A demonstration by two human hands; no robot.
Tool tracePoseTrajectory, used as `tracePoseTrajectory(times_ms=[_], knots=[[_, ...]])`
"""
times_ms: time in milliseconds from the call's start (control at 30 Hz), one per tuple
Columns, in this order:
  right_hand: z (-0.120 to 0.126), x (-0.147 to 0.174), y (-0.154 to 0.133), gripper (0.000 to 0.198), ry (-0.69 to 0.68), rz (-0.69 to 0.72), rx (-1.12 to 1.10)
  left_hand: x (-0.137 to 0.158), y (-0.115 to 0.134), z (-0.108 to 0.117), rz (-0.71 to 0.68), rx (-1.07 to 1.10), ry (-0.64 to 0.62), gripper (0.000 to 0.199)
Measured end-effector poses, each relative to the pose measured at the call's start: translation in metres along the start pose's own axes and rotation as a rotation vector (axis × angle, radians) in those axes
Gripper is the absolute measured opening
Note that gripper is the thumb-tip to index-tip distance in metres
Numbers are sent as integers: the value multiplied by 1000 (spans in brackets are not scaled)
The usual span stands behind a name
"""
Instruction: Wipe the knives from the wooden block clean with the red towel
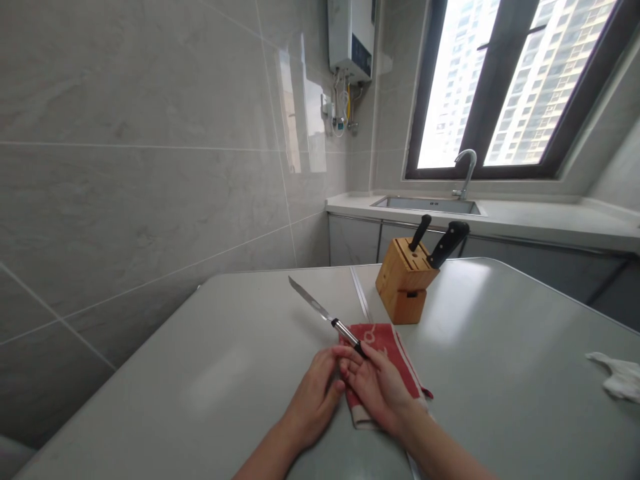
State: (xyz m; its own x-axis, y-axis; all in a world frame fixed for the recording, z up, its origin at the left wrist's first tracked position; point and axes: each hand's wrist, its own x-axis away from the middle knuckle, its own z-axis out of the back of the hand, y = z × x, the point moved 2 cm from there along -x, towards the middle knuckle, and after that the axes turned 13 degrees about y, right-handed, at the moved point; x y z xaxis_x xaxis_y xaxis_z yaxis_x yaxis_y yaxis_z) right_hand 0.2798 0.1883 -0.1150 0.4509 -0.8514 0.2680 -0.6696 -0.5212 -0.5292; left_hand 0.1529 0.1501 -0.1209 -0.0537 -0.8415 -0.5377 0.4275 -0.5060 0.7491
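A knife (pixel 345 330) with a long narrow blade and a silver-and-black handle points away to the upper left. My right hand (pixel 377 387) is turned palm up, its thumb and fingers closed on the end of the handle. Beside it my left hand (pixel 316 397) has its fingers stretched toward the handle's end, touching or nearly touching the right fingers, with the thumb apart. Beneath the right hand lies a folded red and white towel (pixel 395 357) on the table. A wooden knife block (pixel 400 283) stands just beyond the towel, with black-handled knives (pixel 449 244) in its slots.
The pale table (pixel 240 387) has a metal strip (pixel 361 293) running along it. A crumpled white cloth (pixel 620 379) lies at the right edge. Behind are a counter with a sink (pixel 425 205) and faucet (pixel 467 172), a window, and a tiled wall on the left.
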Motion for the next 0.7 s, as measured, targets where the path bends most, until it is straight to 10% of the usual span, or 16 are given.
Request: tracePoseTrajectory(times_ms=[267,700], knots=[[-2,4,9,25,-145,-17,128,3,-20,2,163,121,145,64],[-8,19,7,34,-157,586,1250,6,-18,2,234,228,222,60]])
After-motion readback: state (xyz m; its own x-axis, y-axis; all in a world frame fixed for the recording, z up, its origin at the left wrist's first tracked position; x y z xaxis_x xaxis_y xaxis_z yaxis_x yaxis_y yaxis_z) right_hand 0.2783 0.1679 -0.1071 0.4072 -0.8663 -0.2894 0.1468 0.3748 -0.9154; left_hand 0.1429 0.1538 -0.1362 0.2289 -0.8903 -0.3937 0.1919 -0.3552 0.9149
